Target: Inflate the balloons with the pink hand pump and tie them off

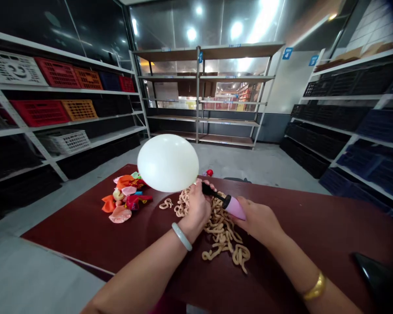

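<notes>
A large white inflated balloon [168, 163] stands out over the table, its neck end at my left hand [199, 204]. The fingers of that hand are wrapped round the balloon's neck and the black nozzle end of a hand pump [235, 208]. My right hand [258, 220] is closed on the pump's pink-purple body, to the right of the black part. Beneath both hands lies a pile of tan, twisted long balloons [223, 233]. How the neck sits on the nozzle is hidden by my left fingers.
Deflated coloured balloons [122, 198] lie in a heap at the left of the dark red table [85, 231]. A small red item [210, 172] shows at the far edge. A black object [373, 270] lies at the right. Shelves with crates [41, 112] stand beyond.
</notes>
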{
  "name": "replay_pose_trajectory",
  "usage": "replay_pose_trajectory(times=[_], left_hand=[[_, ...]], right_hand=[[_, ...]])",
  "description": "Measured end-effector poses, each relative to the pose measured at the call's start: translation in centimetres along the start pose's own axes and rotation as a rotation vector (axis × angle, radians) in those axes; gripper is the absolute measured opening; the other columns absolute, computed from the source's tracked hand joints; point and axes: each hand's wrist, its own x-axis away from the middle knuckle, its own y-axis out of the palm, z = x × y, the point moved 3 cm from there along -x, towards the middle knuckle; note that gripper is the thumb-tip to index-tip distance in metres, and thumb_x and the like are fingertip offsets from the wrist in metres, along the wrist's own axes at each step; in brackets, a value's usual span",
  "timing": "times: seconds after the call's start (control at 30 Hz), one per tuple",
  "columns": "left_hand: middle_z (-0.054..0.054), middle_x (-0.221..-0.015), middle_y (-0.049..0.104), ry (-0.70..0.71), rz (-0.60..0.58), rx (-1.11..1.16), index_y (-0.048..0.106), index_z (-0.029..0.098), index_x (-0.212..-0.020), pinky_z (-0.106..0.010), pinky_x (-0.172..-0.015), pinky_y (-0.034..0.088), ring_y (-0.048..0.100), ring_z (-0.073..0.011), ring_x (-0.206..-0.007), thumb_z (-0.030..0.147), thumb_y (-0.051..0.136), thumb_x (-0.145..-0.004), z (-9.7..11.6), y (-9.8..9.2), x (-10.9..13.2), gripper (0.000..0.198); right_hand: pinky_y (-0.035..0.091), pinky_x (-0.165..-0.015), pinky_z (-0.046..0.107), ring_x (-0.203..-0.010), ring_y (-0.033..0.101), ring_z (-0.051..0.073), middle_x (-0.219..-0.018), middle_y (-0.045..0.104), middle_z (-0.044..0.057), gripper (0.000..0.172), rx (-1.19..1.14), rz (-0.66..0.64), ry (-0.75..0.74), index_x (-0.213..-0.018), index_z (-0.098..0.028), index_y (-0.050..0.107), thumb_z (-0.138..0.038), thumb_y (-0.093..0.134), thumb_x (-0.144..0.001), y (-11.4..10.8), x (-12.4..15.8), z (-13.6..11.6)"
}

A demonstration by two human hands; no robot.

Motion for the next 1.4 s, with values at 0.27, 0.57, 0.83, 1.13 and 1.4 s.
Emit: replay_pose_trajectory(times=[0.27, 0.57, 0.83, 1.13, 1.4], left_hand=[[0.000, -0.072, 0.054, -0.031, -0.063, -0.059, 0.050, 0.018, -0.079, -0.028, -0.063, 0.046, 0.055, -0.0121, -0.062, 0.033, 0.067, -0.080, -0.4, 1.5, 2.4, 0.023], [-0.001, -0.073, 0.054, 0.068, -0.068, -0.045, 0.049, 0.018, -0.077, -0.031, -0.061, 0.047, 0.056, -0.0146, -0.064, 0.023, 0.062, -0.081, 4.3, 0.7, -2.6, 0.014], [0.000, -0.071, 0.054, 0.098, -0.044, -0.020, 0.048, 0.019, -0.078, -0.030, -0.063, 0.047, 0.057, -0.0145, -0.064, 0.022, 0.064, -0.079, 6.5, 2.1, -4.9, 0.016], [-0.001, -0.077, 0.055, 0.039, -0.108, -0.035, 0.052, 0.018, -0.082, -0.030, -0.067, 0.049, 0.056, -0.0129, -0.067, 0.033, 0.065, -0.084, -0.6, 4.4, -1.1, 0.019], [0.000, -0.078, 0.054, -0.011, -0.156, -0.060, 0.055, 0.019, -0.086, -0.029, -0.067, 0.049, 0.056, -0.0125, -0.068, 0.033, 0.063, -0.085, -2.0, 4.9, 0.9, 0.017]], right_hand=[[0.041, -0.063, 0.031, -0.082, 0.068, 0.025, -0.098, 0.071, 0.006, 0.043, -0.094, 0.052, 0.028, -0.119, -0.023, 0.051, -0.051, 0.055, -0.086, 0.0, -0.1, -1.1], [0.047, -0.077, 0.035, -0.098, 0.065, 0.027, -0.113, 0.068, 0.009, 0.055, -0.045, 0.055, -0.015, -0.129, -0.023, 0.050, -0.058, 0.054, -0.086, -0.2, -0.8, 1.9], [0.048, -0.082, 0.036, -0.102, 0.065, 0.026, -0.119, 0.067, 0.007, 0.055, -0.065, 0.062, 0.032, -0.129, -0.025, 0.052, -0.053, 0.060, -0.082, -1.7, -1.8, 4.3], [0.046, -0.080, 0.032, -0.100, 0.065, 0.025, -0.116, 0.068, 0.007, 0.053, -0.124, 0.070, 0.045, -0.126, -0.025, 0.051, -0.055, 0.058, -0.084, -2.1, -3.3, 2.1], [0.046, -0.074, 0.030, -0.096, 0.066, 0.023, -0.112, 0.069, 0.008, 0.052, -0.134, 0.090, 0.067, -0.127, -0.024, 0.051, -0.054, 0.057, -0.085, -1.9, -1.9, 2.1]])
